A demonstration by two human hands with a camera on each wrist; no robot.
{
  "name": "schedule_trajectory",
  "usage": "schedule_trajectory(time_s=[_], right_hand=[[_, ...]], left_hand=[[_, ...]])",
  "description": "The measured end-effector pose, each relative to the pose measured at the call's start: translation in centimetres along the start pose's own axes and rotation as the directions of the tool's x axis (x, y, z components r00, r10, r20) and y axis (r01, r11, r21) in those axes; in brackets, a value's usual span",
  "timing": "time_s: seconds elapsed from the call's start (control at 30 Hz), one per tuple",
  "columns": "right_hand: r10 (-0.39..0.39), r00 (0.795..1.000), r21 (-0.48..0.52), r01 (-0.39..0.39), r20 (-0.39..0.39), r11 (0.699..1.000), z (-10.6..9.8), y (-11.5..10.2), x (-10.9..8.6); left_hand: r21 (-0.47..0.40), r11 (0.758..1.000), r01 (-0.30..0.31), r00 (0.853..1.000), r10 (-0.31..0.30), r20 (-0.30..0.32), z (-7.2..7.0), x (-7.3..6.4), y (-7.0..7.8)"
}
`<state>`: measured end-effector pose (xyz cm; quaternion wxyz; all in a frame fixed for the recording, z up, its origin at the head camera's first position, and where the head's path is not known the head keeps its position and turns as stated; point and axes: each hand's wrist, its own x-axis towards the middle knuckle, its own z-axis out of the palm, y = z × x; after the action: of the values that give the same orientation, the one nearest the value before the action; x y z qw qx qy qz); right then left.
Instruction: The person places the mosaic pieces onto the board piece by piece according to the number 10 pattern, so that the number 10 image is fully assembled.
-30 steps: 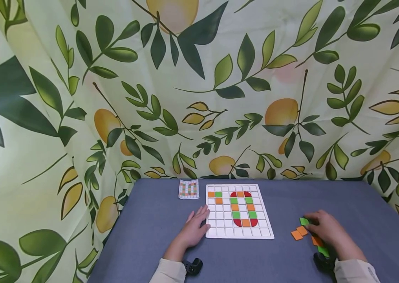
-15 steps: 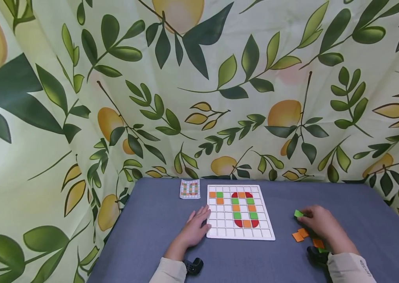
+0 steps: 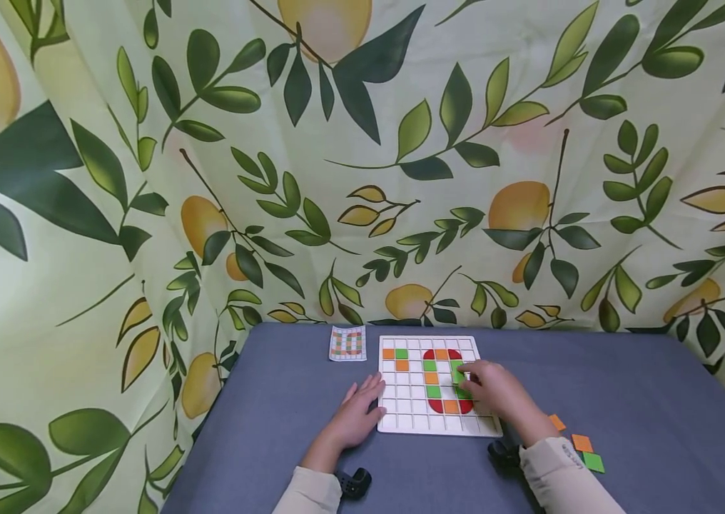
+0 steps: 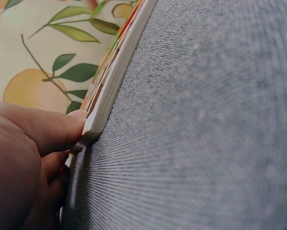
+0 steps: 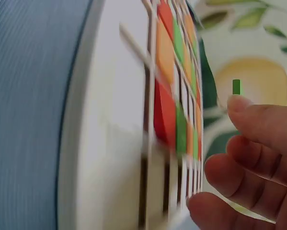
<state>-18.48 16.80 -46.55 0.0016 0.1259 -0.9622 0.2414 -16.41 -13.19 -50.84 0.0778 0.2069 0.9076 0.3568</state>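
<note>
A white gridded board [image 3: 401, 421] lies on the table, with orange and green square tiles at its upper left. Red, orange and green pieces form a ring at its right. Above the ring's right side, my right hand [image 3: 497, 389] pinches a green square tile [image 5: 236, 86] between thumb and fingers; in the right wrist view the tile is seen edge-on, above the fingertips. My left hand [image 3: 354, 414] rests with extended fingers against the board's left edge. In the left wrist view, the thumb [image 4: 62, 129] touches the board's corner.
Loose orange tiles [image 3: 581, 443] and a green tile [image 3: 593, 462] lie right of the board, partly behind the right forearm. A small card with a coloured grid pattern [image 3: 347, 344] lies behind the board's left side. A patterned curtain [image 3: 337, 178] hangs behind the blue-grey table [image 3: 272, 400].
My right hand picked up a green tile from the loose ones and carried it left, over the board. My left hand has stayed at the board's edge.
</note>
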Motion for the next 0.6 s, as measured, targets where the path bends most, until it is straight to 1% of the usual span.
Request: schedule_trajectory(time_s=[0.13, 0.23, 0.37, 0.5, 0.6], right_hand=[[-0.056, 0.998, -0.029, 0.057, 0.017, 0.998, 1.7, -2.5, 1.4], [-0.115, 0.993, -0.048, 0.115, 0.0, 0.992, 2.8, -4.0, 2.3], [-0.164, 0.986, -0.089, 0.162, -0.019, 0.983, 4.2, -5.4, 3.3], [-0.166, 0.986, -0.135, 0.162, -0.021, 0.978, 5.4, -6.2, 4.1], [-0.158, 0.986, -0.146, 0.15, -0.044, 0.978, 5.9, -6.6, 4.4]], left_hand=[[0.001, 1.0, 0.001, 1.0, -0.001, -0.001, 0.0, 0.0, 0.1], [0.0, 1.0, -0.002, 1.0, 0.002, -0.002, -0.1, 0.1, 0.2], [0.005, 1.0, -0.001, 1.0, 0.001, -0.003, -0.1, 0.1, 0.2], [0.002, 1.0, -0.005, 1.0, 0.005, -0.005, -0.1, -0.1, 0.3], [0.001, 1.0, -0.012, 1.0, 0.012, -0.005, 0.0, -0.2, 0.3]])
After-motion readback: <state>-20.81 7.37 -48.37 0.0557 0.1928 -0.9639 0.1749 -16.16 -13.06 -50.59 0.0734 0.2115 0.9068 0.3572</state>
